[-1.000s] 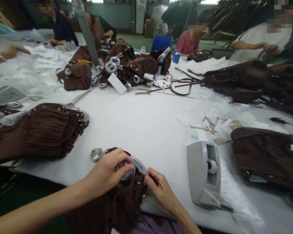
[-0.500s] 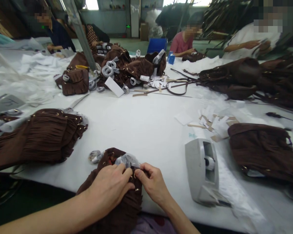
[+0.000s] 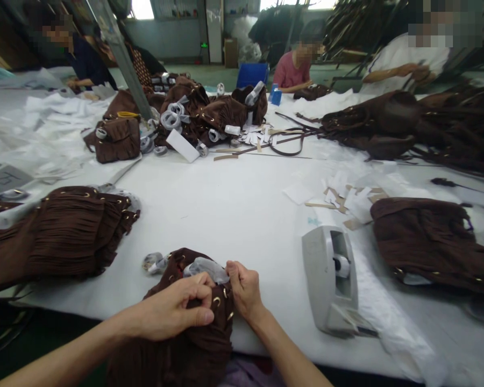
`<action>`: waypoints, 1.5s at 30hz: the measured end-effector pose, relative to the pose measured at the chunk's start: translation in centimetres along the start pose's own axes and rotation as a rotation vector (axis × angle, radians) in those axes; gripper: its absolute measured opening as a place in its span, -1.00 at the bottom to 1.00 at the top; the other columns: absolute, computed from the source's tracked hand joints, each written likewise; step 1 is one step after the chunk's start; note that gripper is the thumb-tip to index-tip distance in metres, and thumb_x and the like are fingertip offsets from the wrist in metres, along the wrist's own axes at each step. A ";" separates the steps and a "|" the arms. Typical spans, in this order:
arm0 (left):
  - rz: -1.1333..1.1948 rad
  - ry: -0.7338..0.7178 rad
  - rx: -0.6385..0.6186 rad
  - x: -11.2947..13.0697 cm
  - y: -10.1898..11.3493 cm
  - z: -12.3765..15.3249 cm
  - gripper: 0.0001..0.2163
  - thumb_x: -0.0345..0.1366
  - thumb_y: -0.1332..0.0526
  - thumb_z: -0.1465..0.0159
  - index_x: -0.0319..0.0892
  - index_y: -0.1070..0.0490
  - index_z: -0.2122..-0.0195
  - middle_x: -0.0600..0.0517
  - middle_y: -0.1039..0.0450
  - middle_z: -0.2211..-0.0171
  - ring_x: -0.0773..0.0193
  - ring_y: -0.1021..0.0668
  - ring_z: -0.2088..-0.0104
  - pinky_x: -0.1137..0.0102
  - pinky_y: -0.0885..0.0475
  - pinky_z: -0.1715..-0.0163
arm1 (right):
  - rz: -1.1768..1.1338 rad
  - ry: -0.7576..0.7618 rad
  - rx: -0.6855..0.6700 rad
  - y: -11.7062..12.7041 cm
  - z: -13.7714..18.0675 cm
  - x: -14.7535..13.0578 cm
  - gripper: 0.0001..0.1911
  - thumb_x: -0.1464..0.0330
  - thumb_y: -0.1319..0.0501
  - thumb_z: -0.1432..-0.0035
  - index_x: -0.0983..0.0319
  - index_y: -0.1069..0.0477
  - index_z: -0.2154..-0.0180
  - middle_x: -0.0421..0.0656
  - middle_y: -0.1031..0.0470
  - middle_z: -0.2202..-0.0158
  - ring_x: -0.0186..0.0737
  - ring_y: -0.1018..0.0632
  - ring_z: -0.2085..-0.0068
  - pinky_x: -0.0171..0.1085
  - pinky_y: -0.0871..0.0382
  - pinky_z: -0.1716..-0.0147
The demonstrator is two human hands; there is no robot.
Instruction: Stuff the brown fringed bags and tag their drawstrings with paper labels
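Right hand closed, seemingly pinching the pale wrapping that runs nine to three o'clock; my left hand curls over the brown bag, hold hidden, the bag at my right's eight o'clock.

Left of the hands, a fringed brown bag is carried by the white bench; to their right, a grey tape dispenser and a dark brown bag are set; well beyond, heaped brown bags and paper scraps are spread.
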State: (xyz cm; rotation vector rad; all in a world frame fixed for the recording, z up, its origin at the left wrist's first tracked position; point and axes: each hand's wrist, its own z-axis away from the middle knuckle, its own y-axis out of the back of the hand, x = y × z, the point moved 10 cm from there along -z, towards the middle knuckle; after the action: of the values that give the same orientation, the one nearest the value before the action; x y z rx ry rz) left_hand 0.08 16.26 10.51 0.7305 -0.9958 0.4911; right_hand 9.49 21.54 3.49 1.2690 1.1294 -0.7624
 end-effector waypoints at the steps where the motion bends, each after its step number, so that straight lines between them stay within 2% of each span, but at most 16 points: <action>1: 0.018 0.001 -0.012 0.2 0.0 0.2 -0.71 -0.13 -0.09 -0.27 -0.16 -0.20 0.53 0.09 -0.22 0.33 0.30 -0.32 0.29 0.42 -0.28 0.24 | 0.035 0.040 0.011 0.1 -0.4 -0.5 -0.51 0.11 0.12 -0.31 0.20 -0.29 0.55 -0.27 -0.23 0.64 -0.37 -0.27 0.60 -0.36 -0.09 0.57; 7: 0.082 -0.004 0.020 1.1 -0.5 0.6 -0.66 -0.07 -0.16 -0.23 -0.18 -0.20 0.57 0.11 -0.17 0.38 0.30 -0.28 0.30 0.42 -0.22 0.26 | 0.239 0.264 -0.014 1.1 -2.8 -3.7 -0.47 0.13 0.19 -0.34 0.21 -0.39 0.44 -0.21 -0.37 0.64 -0.35 -0.39 0.59 -0.37 -0.21 0.51; 11: 0.463 0.081 0.121 -1.7 -1.7 -2.0 -0.70 -0.06 -0.14 -0.24 -0.18 -0.24 0.47 0.15 -0.15 0.50 0.36 -0.26 0.44 0.45 -0.21 0.39 | 0.322 0.232 0.012 3.2 -5.5 -2.0 -0.51 0.10 0.10 -0.31 0.21 -0.39 0.48 -0.20 -0.40 0.62 -0.33 -0.42 0.57 -0.35 -0.19 0.50; 14: 0.570 0.102 0.181 -3.2 -1.4 -3.9 -0.74 -0.09 -0.05 -0.30 -0.18 -0.33 0.29 0.10 -0.30 0.41 0.34 -0.36 0.39 0.42 -0.28 0.31 | 0.370 0.173 0.036 4.9 -6.3 -0.7 -0.55 0.14 0.05 -0.31 0.21 -0.37 0.51 -0.22 -0.38 0.64 -0.33 -0.40 0.58 -0.34 -0.17 0.51; 17: 0.370 0.032 0.220 -1.7 0.8 -4.1 -0.74 -0.15 0.02 -0.35 -0.11 -0.32 0.07 0.03 -0.41 0.20 0.26 -0.44 0.21 0.35 -0.32 0.16 | 0.394 0.140 0.164 7.6 -4.2 -1.8 -0.58 0.19 0.09 -0.33 0.22 -0.39 0.41 -0.14 -0.47 0.49 -0.24 -0.47 0.42 -0.29 -0.26 0.39; 20: 0.086 -0.035 0.238 0.7 2.8 -2.8 -0.75 -0.20 0.04 -0.36 -0.09 -0.32 0.04 0.05 -0.46 0.25 0.25 -0.47 0.25 0.35 -0.34 0.20 | 0.351 0.145 0.252 9.5 0.1 -4.3 -0.69 0.21 0.01 -0.29 0.20 -0.40 0.36 -0.09 -0.48 0.38 -0.17 -0.47 0.30 -0.23 -0.31 0.29; 23: -0.077 -0.126 0.268 2.6 3.5 -1.2 -0.83 -0.25 -0.06 -0.31 -0.13 -0.39 0.18 0.04 -0.47 0.23 0.24 -0.47 0.22 0.37 -0.34 0.18 | 0.330 0.121 0.132 8.4 3.7 -4.9 -0.76 0.18 -0.18 -0.16 0.19 -0.40 0.22 -0.09 -0.48 0.32 -0.13 -0.47 0.28 -0.21 -0.35 0.29; 26: -0.182 -0.194 0.458 3.5 4.4 0.7 -0.88 -0.28 -0.11 -0.29 -0.14 -0.40 0.26 -0.02 -0.46 0.20 0.21 -0.45 0.14 0.34 -0.32 0.11 | 0.316 -0.022 0.086 7.3 5.8 -3.0 -0.63 0.18 -0.23 -0.11 0.19 -0.37 0.07 -0.09 -0.50 0.32 -0.12 -0.49 0.31 -0.21 -0.38 0.33; 28: -0.225 -0.171 0.544 3.4 4.2 1.6 -0.86 -0.26 -0.08 -0.31 -0.14 -0.39 0.30 0.00 -0.45 0.28 0.23 -0.46 0.21 0.35 -0.33 0.18 | 0.259 -0.132 0.086 6.8 6.6 -1.6 -0.64 0.18 -0.21 -0.13 0.20 -0.37 0.06 -0.13 -0.50 0.38 -0.16 -0.50 0.38 -0.24 -0.38 0.39; 31: -0.279 -0.062 0.495 2.6 2.3 1.8 -0.78 -0.15 -0.07 -0.32 -0.13 -0.38 0.37 0.04 -0.40 0.39 0.27 -0.45 0.37 0.38 -0.32 0.34 | 0.163 -0.155 0.106 6.3 7.2 -1.7 -0.76 0.22 -0.21 -0.14 0.19 -0.42 0.17 -0.16 -0.50 0.42 -0.20 -0.51 0.41 -0.28 -0.38 0.41; 33: -0.407 0.009 0.467 2.4 1.1 1.8 -0.73 -0.06 -0.08 -0.29 -0.14 -0.36 0.39 0.03 -0.38 0.40 0.24 -0.44 0.38 0.34 -0.29 0.37 | 0.149 -0.029 0.047 5.4 7.5 -3.6 -0.86 0.28 -0.18 -0.17 0.20 -0.45 0.27 -0.16 -0.50 0.44 -0.21 -0.50 0.41 -0.29 -0.36 0.41; 35: -0.575 0.072 0.477 2.2 0.4 1.9 -0.72 -0.02 -0.10 -0.26 -0.14 -0.36 0.38 -0.01 -0.36 0.36 0.16 -0.43 0.32 0.29 -0.28 0.35 | 0.186 0.146 -0.094 3.9 8.1 -6.0 -0.84 0.34 -0.13 -0.21 0.21 -0.47 0.33 -0.15 -0.48 0.48 -0.22 -0.48 0.43 -0.29 -0.32 0.44; 38: -0.739 0.130 0.460 1.5 -0.5 1.7 -0.81 -0.12 -0.13 -0.24 -0.12 -0.39 0.35 -0.05 -0.34 0.28 0.07 -0.39 0.25 0.22 -0.30 0.29 | 0.212 0.276 -0.225 3.2 8.6 -7.6 -0.76 0.33 -0.10 -0.23 0.20 -0.46 0.43 -0.16 -0.44 0.55 -0.25 -0.43 0.48 -0.28 -0.28 0.48; 40: -0.774 0.160 0.435 0.5 -0.8 1.5 -0.89 -0.25 -0.13 -0.22 -0.12 -0.40 0.37 -0.07 -0.32 0.26 0.05 -0.37 0.22 0.17 -0.30 0.24 | 0.146 0.253 -0.159 4.7 7.6 -7.6 -0.72 0.30 -0.06 -0.26 0.19 -0.45 0.44 -0.15 -0.45 0.52 -0.24 -0.45 0.45 -0.27 -0.31 0.45; 43: -0.708 0.156 0.418 -0.7 -1.1 1.2 -0.89 -0.39 -0.10 -0.18 -0.15 -0.41 0.34 -0.09 -0.30 0.17 0.04 -0.35 0.13 0.13 -0.31 0.15 | 0.065 0.200 0.011 7.1 4.7 -6.8 -0.73 0.30 0.00 -0.29 0.18 -0.47 0.27 -0.09 -0.53 0.31 -0.18 -0.53 0.26 -0.23 -0.40 0.27; 45: -0.622 0.103 0.425 -0.9 -1.3 1.0 -0.81 -0.41 -0.06 -0.21 -0.14 -0.39 0.20 -0.10 -0.29 0.07 0.04 -0.33 0.05 0.12 -0.29 0.07 | 0.086 0.224 -0.023 6.6 2.6 -6.6 -0.74 0.30 -0.02 -0.29 0.17 -0.46 0.20 -0.09 -0.54 0.19 -0.16 -0.52 0.14 -0.18 -0.39 0.13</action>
State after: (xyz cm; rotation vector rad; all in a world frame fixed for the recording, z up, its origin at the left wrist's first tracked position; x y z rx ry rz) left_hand -0.04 14.56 9.59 1.3244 -0.5225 0.1865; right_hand 14.10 19.32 11.70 1.3993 1.2502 -0.5514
